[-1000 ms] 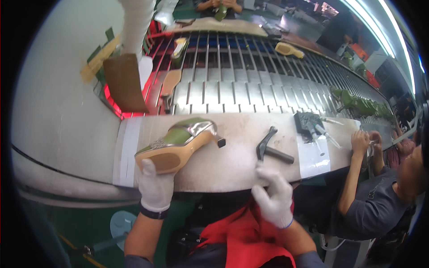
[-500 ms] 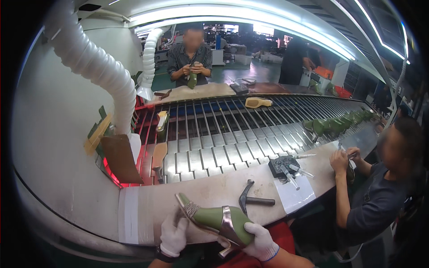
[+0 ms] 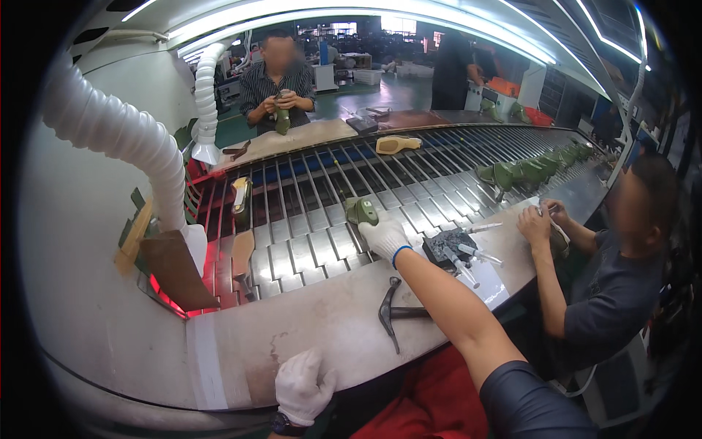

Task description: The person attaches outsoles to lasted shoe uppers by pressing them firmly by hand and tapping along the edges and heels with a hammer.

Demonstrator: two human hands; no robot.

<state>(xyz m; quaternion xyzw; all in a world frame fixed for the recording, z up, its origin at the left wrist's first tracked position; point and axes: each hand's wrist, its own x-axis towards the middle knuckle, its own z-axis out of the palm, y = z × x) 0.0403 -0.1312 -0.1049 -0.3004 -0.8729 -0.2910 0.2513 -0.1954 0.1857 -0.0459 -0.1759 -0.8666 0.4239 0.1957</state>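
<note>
My right hand [image 3: 385, 238], in a white glove, reaches far out over the slatted conveyor [image 3: 314, 252]. It grips a green shoe last [image 3: 361, 211] carrying a high-heeled sandal, seen end-on; most of the sandal is hidden. At the near edge of the workbench [image 3: 241, 322], my gloved left hand [image 3: 303, 388] holds nothing, its fingers loosely curled and the thumb apart. A hammer [image 3: 392, 313] with a dark handle lies on the bench between my hands, its handle end behind my right forearm.
Syringes [image 3: 468, 272] rest on a dark block [image 3: 443, 246] beside my right forearm. More green lasts [image 3: 523, 173] line the conveyor at right. A co-worker [image 3: 621, 271] sits at right, another [image 3: 278, 84] stands across. A white hose [image 3: 124, 132] hangs left by a brown flap [image 3: 179, 269].
My right hand has carried the sandal on its last from the bench out over the conveyor. My left hand has come away from it. The view has shifted.
</note>
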